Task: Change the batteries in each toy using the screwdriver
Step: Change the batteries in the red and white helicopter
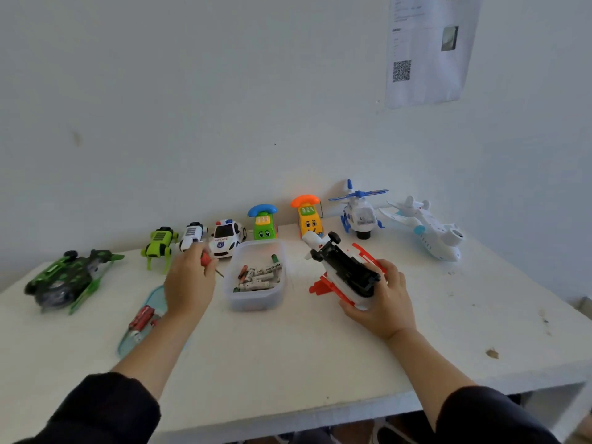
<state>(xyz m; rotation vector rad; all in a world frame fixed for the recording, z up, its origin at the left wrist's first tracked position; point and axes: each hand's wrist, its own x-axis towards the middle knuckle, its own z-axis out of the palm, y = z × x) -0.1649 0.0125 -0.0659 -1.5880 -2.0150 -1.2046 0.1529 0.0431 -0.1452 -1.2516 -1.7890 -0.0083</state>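
On the white counter (320,354) the person's right hand (384,302) grips a red-and-white toy (344,274) turned belly-up, fingers curled under its side, so the black underside faces the ceiling. The left hand (189,283) has its fingers wrapped round the screwdriver (208,261), red handle showing above the knuckles and the thin shaft poking out toward the clear tub of batteries (256,277) that sits between the two hands. Along the wall stand other toys: a green dog-like one (159,243), a police car (226,238), two little phones (263,224), a helicopter (358,211), a plane (429,229).

It looks like the opening step on this toy: tool and toy are both in hand but well apart. Next, I'd judge, the tip must cross over the tub and seat in the cover screw, which I cannot make out from where I stand.
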